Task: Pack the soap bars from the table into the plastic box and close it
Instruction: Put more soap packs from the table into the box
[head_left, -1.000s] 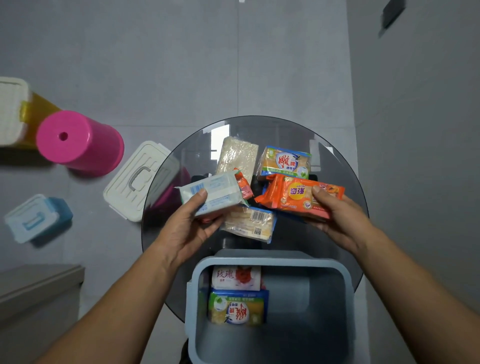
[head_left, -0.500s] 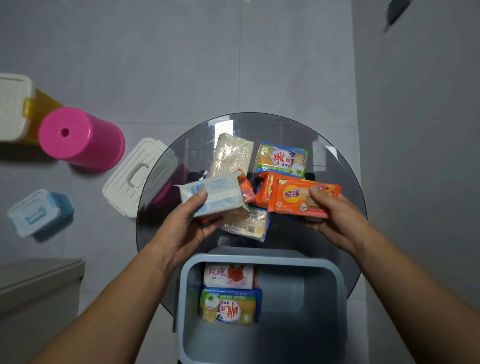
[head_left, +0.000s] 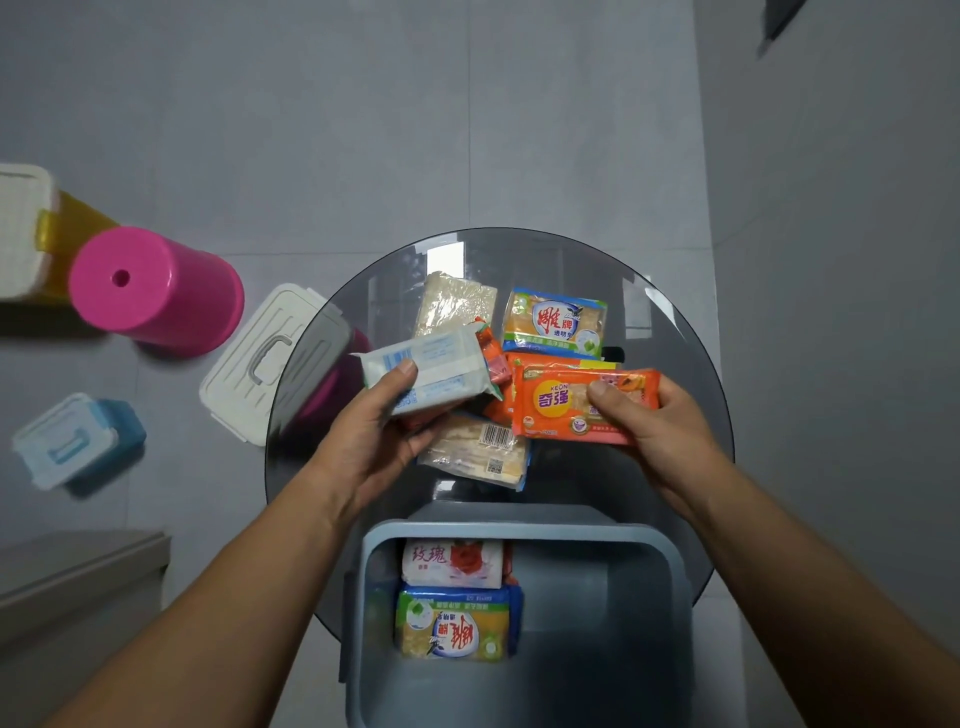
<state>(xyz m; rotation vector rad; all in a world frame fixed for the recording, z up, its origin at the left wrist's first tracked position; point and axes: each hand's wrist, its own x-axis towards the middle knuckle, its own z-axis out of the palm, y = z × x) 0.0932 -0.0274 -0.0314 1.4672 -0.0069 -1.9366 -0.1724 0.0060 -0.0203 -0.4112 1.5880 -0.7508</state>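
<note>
Head view, looking down. The left hand (head_left: 374, 441) is closed around a white-and-blue soap bar (head_left: 426, 376), the thumb pressed on its upper face and the remaining fingers curled beneath; the bar is held above the round glass table (head_left: 680, 374). The right hand (head_left: 660, 431) is closed on an orange soap bar (head_left: 561, 408), the thumb laid across the printed front and the fingers wrapped behind its right end. The two held bars are close together but are not seen to touch.

Beneath and behind the hands, further bars lie on the table: a clear-wrapped pale bar (head_left: 457, 301) at the far side, a blue-and-green wrapped bar (head_left: 553, 322) just beside it, a second orange pack (head_left: 550, 361) largely covered by the held one, a small red-orange pack (head_left: 492, 353) partly hidden behind the white-and-blue bar, and a clear-wrapped bar with a barcode (head_left: 478, 454) nearest the box.

The grey plastic box (head_left: 613, 623) stands open at the near edge of the table. Two bars are seen against its left wall: a white bar with a red rose (head_left: 452, 564) farther in and a green-and-blue bar (head_left: 454, 629) nearer. The rest of its floor is bare.

On the floor to the left lie a white lid with a handle (head_left: 260, 364), a pink cylindrical stool (head_left: 150, 291), a small blue lidded box (head_left: 72, 441) and a yellow box with a white lid (head_left: 31, 234).
</note>
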